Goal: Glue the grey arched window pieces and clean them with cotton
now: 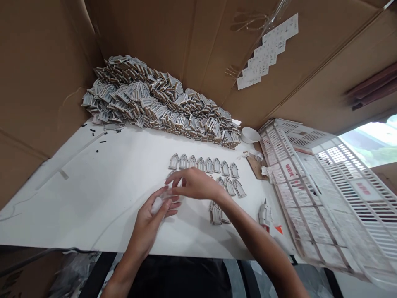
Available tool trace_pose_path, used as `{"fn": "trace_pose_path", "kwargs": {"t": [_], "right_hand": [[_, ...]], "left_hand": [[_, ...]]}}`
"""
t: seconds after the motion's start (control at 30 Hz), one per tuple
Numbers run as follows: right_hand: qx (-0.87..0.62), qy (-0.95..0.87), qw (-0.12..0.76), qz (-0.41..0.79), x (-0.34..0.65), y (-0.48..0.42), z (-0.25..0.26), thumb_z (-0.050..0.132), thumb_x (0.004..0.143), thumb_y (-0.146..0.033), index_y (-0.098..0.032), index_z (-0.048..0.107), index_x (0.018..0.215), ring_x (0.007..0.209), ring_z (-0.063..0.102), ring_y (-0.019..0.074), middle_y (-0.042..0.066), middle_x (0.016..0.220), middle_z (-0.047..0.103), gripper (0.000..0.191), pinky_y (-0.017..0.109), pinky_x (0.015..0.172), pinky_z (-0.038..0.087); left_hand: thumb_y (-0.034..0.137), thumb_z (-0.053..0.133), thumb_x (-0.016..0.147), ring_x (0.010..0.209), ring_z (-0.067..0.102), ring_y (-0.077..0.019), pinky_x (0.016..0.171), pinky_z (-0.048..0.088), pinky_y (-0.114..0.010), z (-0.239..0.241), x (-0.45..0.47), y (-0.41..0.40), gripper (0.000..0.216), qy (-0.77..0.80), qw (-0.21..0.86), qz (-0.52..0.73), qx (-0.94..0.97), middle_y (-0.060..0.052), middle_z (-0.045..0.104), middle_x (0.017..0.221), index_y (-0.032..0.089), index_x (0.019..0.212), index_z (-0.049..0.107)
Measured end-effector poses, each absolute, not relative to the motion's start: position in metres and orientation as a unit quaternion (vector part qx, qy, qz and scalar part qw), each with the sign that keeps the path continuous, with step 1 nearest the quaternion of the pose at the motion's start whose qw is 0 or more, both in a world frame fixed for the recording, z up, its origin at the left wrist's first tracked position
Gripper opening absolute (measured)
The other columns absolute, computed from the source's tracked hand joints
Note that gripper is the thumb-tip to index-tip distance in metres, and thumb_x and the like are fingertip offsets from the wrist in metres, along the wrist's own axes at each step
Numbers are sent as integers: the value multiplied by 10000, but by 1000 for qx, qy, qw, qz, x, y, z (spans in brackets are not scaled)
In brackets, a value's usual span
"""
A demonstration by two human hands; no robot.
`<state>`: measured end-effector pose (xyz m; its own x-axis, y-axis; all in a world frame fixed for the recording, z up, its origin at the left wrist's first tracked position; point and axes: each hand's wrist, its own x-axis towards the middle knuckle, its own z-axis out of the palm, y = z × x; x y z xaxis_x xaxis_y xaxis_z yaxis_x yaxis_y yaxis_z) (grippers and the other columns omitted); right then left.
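Observation:
My left hand [154, 215] is curled round a small whitish object near the middle of the white table [102, 194]; I cannot make out what it is. My right hand [194, 185] reaches across just above it, its fingertips pinched together at the tip of that object. Behind the hands lies a row of small grey arch-shaped pieces [204, 164], with a second shorter row [231, 186] to the right. A small stack of the same pieces [215, 213] sits beside my right forearm.
A large heap of arch-shaped pieces [158, 103] fills the back of the table against cardboard walls [40, 82]. A white bowl [250, 134] stands at the back right. White plastic crates [325, 194] lie at the right. Another small stack [265, 213] sits by the table's right edge.

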<state>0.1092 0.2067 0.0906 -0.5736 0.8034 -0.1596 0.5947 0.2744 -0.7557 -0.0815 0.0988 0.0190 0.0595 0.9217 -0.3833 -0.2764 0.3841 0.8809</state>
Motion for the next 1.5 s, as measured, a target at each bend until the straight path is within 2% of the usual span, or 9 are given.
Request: {"fn": "trace_pose_path", "kwargs": {"t": [0.13,0.3,0.43,0.57,0.67,0.77,0.97,1.5], "right_hand": [[-436,-779,135,430,108,186,93,769,931,-92,-273,869,1179,818,772,164,-27,922,856,323,257,746,496],[-425,-764,139,466,107,187,87,736,885,-65,-257,872,1160,780,755,147,-32,906,850,363,240,729,501],[-431,-747,186,471,119,208,82,725,906,-118,-229,878,1151,755,730,144,-1,936,855,310,243,720,517],[-528,-716,265,373,139,242,72,733,935,-219,-211,883,1109,740,680,150,24,965,858,229,263,729,515],[-569,-695,276,342,147,261,59,730,928,-226,-214,876,1104,786,706,168,21,935,855,229,277,794,530],[-575,-691,274,341,148,270,45,733,922,-225,-211,872,1090,796,720,176,24,920,856,218,284,813,539],[-577,-692,267,343,147,272,32,755,917,-229,-207,878,1101,801,729,177,22,911,857,223,275,811,537],[-569,-712,245,329,148,275,38,736,949,-220,-231,878,1127,823,736,178,11,932,863,228,282,827,535]], "left_hand": [[610,878,909,1167,816,-403,873,689,-455,20,-82,97,788,520,648,439,341,-141,811,1331,230,1548,615],[611,869,918,1154,823,-396,852,685,-431,22,-82,96,773,515,646,438,354,-142,795,1385,242,1552,624],[627,880,900,1190,811,-403,929,678,-470,20,-82,96,810,519,650,442,337,-165,813,1345,226,1550,612],[618,889,880,1255,783,-419,1070,636,-547,17,-86,100,781,499,685,442,294,-192,781,1416,214,1506,656],[528,913,851,1284,767,-438,1155,588,-586,15,-88,102,703,472,711,454,255,-201,780,1417,185,1429,708],[485,922,857,1314,752,-434,1197,560,-589,13,-90,101,690,463,716,455,256,-195,770,1440,191,1440,700],[504,920,887,1363,725,-414,1239,531,-578,13,-90,99,713,458,720,452,261,-183,758,1467,203,1484,673],[533,930,864,1351,731,-421,1232,537,-591,18,-88,101,744,470,709,455,264,-187,771,1442,190,1475,680]]}}
